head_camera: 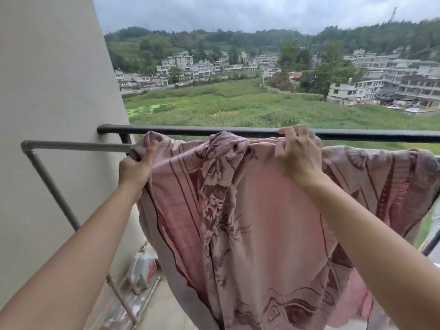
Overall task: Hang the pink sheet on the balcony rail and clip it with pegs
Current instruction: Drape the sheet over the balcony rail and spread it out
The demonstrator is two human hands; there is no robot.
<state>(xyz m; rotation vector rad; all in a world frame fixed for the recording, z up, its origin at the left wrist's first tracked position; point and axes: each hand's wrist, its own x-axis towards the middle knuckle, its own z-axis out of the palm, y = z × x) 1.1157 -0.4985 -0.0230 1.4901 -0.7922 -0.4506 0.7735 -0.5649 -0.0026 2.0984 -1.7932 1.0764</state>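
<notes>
Pink sheet: hung in bunched folds from the balcony, its top edge gathered up at the dark rail, its right part draped over a bar near the right edge.
Balcony rail: ran across behind the sheet's top edge, bare at its left end by the wall.
Grey pipe frame: stood left of the sheet, against the wall.
Right hand: fingers curled closed over the sheet's top edge, pressing it at the rail.
Left hand: fist clenched around the sheet's left corner, just beside the pipe frame.
</notes>
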